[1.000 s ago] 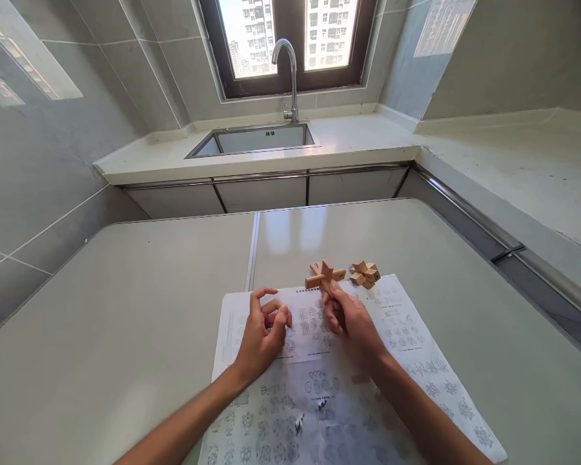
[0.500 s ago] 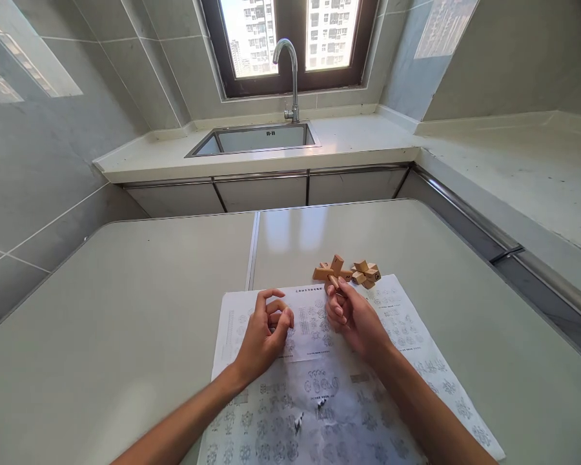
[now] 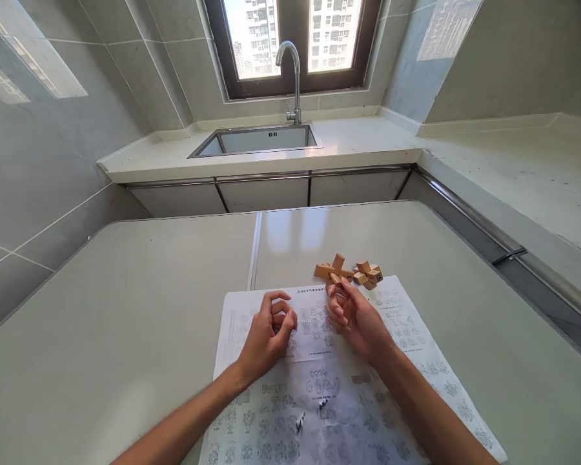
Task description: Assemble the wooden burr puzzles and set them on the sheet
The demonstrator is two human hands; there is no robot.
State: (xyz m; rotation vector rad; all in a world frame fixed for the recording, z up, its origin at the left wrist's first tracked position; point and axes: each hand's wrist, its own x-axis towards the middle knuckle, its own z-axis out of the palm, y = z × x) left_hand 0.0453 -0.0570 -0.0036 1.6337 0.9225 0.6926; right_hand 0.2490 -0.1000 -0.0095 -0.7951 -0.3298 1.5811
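My right hand [image 3: 358, 323] is closed, its fingertips at the end of a small wooden puzzle piece [image 3: 336, 279] by the far edge of a printed sheet. That piece lies against a loose cluster of wooden puzzle pieces [image 3: 324, 270], notched bars with dark marks on some. Just to the right sits an interlocked wooden burr puzzle [image 3: 368, 275]. Over the sheet's left part, my left hand [image 3: 267, 332] is curled, thumb against the fingers; whatever it may hold is hidden. Under both hands lies the instruction sheet [image 3: 319, 368], covered with small diagrams and torn in two spots.
The sheet rests on a pale table [image 3: 174, 290] with a seam [image 3: 254, 252] across it. Beyond are a white counter [image 3: 358, 139], a sink [image 3: 266, 139], a tap [image 3: 296, 77] and a window. Along the right side runs a metal rail [image 3: 469, 206].
The small wooden piece at my right fingertips has tilted and shifted slightly toward the cluster. My left hand stays curled in nearly the same place. The view has shifted a little.
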